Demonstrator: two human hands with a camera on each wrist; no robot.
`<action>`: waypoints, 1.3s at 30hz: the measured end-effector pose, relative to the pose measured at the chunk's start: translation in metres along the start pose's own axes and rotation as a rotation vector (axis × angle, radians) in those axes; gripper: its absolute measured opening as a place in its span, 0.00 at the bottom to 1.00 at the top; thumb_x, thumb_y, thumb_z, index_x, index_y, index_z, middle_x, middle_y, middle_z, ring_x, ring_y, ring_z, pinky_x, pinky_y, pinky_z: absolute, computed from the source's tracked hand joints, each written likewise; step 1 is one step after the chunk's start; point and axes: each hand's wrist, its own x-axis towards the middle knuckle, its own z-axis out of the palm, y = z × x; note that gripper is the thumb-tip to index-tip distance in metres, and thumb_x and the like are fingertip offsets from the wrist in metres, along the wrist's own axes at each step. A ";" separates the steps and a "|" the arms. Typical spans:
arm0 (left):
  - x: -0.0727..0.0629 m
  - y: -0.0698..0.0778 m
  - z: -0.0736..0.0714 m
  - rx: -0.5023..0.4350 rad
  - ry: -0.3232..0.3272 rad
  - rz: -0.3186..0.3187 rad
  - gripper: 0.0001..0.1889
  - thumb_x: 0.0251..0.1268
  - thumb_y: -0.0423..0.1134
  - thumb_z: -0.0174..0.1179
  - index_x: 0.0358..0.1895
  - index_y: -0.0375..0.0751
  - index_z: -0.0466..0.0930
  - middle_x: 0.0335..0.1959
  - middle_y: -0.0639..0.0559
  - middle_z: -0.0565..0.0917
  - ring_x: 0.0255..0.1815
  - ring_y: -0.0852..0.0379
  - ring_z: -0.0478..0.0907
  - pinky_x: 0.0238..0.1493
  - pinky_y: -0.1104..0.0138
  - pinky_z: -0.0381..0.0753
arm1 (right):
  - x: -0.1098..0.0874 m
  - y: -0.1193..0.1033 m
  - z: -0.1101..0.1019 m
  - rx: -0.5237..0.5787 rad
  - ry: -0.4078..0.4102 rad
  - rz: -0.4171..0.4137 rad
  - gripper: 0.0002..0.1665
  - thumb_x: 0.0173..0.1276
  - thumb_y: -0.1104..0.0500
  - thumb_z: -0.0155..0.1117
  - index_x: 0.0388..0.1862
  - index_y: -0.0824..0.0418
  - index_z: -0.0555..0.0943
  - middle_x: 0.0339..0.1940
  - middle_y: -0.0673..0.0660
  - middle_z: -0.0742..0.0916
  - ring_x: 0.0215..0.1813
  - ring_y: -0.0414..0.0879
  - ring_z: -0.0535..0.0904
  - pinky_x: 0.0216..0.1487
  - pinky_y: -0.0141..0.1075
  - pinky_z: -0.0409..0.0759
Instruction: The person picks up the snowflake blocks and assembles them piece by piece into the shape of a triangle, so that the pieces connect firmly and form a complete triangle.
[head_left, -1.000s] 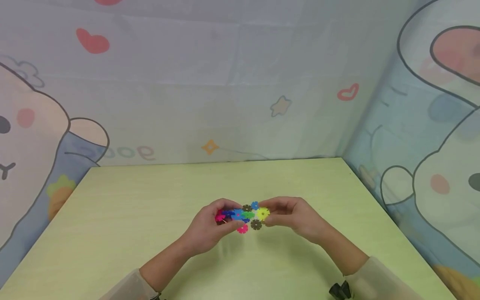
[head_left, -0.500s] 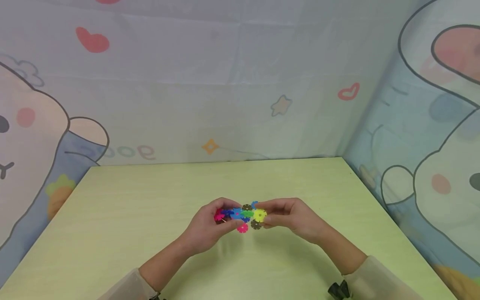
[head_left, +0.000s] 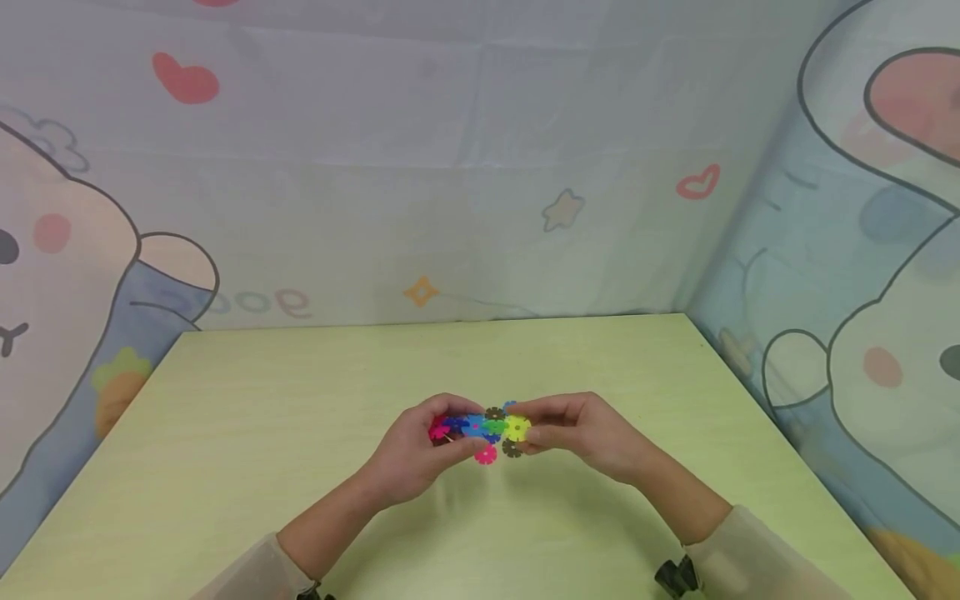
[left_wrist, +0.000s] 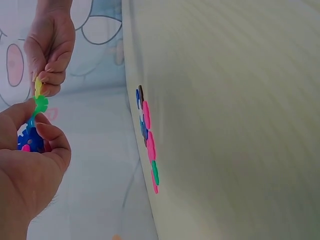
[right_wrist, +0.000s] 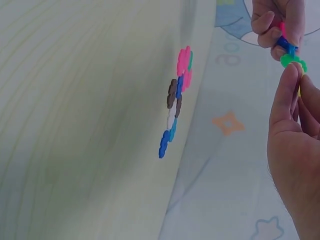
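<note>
Both hands meet just below the middle of the head view, above the pale green bench [head_left: 225, 433]. Between them is a short chain of snowflake discs [head_left: 480, 427], held off the surface. The left hand [head_left: 420, 454] grasps the chain's left end, its fingers curled round the pink and blue discs; in the left wrist view the thumb and forefinger close on a blue disc [left_wrist: 31, 140] with a green disc [left_wrist: 40, 104] sticking up from it. The right hand [head_left: 581, 433] pinches the yellow disc [head_left: 517, 427] at the chain's right end between thumb and fingertips, its fingers bent in.

More loose discs [head_left: 498, 450] lie on the bench right under the chain, pink and brown ones showing in the head view. The wrist views show them edge-on as a small flat cluster [right_wrist: 176, 97] of pink, brown, white, blue and green pieces. A cartoon-printed cloth [head_left: 480, 167] fills the upper part of the frame behind the bench.
</note>
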 end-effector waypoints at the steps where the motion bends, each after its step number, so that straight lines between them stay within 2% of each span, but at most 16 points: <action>1: 0.000 0.000 0.000 0.000 -0.004 0.001 0.22 0.74 0.43 0.74 0.65 0.39 0.82 0.56 0.42 0.87 0.51 0.52 0.87 0.53 0.71 0.89 | 0.000 0.000 0.001 0.002 0.001 -0.002 0.25 0.82 0.56 0.69 0.74 0.63 0.83 0.62 0.60 0.92 0.61 0.71 0.89 0.64 0.38 0.88; 8: -0.001 0.002 0.002 0.007 -0.005 0.010 0.20 0.75 0.42 0.73 0.64 0.40 0.83 0.55 0.43 0.88 0.51 0.52 0.87 0.54 0.71 0.89 | 0.002 0.003 0.006 0.024 0.017 -0.028 0.24 0.81 0.59 0.69 0.72 0.63 0.84 0.61 0.63 0.92 0.59 0.69 0.91 0.63 0.38 0.89; 14: -0.001 0.001 0.001 0.002 -0.007 0.006 0.21 0.76 0.42 0.73 0.65 0.40 0.82 0.57 0.39 0.88 0.52 0.53 0.87 0.55 0.71 0.88 | 0.004 0.003 0.009 0.024 0.036 -0.032 0.23 0.81 0.60 0.69 0.71 0.64 0.84 0.60 0.65 0.92 0.57 0.67 0.92 0.61 0.38 0.90; 22: -0.003 -0.001 0.001 0.026 -0.025 0.003 0.20 0.78 0.40 0.71 0.66 0.38 0.80 0.55 0.43 0.86 0.51 0.52 0.86 0.53 0.71 0.88 | 0.004 0.004 0.013 0.044 0.046 -0.027 0.24 0.79 0.64 0.70 0.70 0.71 0.83 0.60 0.65 0.92 0.48 0.48 0.95 0.58 0.41 0.92; 24: -0.003 -0.002 0.001 0.040 -0.032 0.005 0.20 0.78 0.40 0.70 0.66 0.39 0.80 0.55 0.43 0.85 0.51 0.52 0.85 0.52 0.71 0.87 | 0.004 0.005 0.015 0.044 0.047 -0.019 0.24 0.79 0.65 0.70 0.70 0.73 0.83 0.58 0.64 0.92 0.47 0.47 0.94 0.57 0.42 0.92; 28: -0.004 -0.001 0.000 0.110 -0.029 0.021 0.19 0.77 0.40 0.72 0.65 0.42 0.81 0.58 0.44 0.80 0.49 0.52 0.82 0.47 0.72 0.86 | 0.002 0.006 0.019 0.031 0.051 0.003 0.24 0.78 0.64 0.72 0.69 0.70 0.84 0.48 0.60 0.92 0.48 0.50 0.94 0.57 0.42 0.92; 32: -0.002 0.001 -0.002 0.159 0.009 0.012 0.27 0.73 0.42 0.75 0.70 0.46 0.77 0.64 0.43 0.74 0.48 0.52 0.82 0.45 0.69 0.85 | -0.001 0.008 0.025 0.040 0.040 0.031 0.24 0.77 0.62 0.73 0.68 0.67 0.83 0.45 0.59 0.90 0.53 0.60 0.93 0.59 0.44 0.92; 35: -0.001 0.003 -0.002 0.085 0.047 -0.037 0.33 0.72 0.43 0.75 0.75 0.48 0.70 0.68 0.43 0.73 0.50 0.52 0.84 0.49 0.65 0.86 | -0.001 0.010 0.029 0.050 0.033 0.037 0.25 0.77 0.62 0.73 0.68 0.69 0.81 0.47 0.60 0.90 0.55 0.65 0.92 0.60 0.45 0.92; 39: 0.001 0.004 -0.001 -0.057 0.102 -0.073 0.33 0.75 0.40 0.72 0.76 0.47 0.66 0.67 0.43 0.77 0.53 0.51 0.86 0.54 0.62 0.89 | 0.000 0.011 0.032 0.058 0.035 0.028 0.23 0.77 0.62 0.73 0.65 0.70 0.80 0.47 0.61 0.89 0.55 0.67 0.92 0.60 0.46 0.92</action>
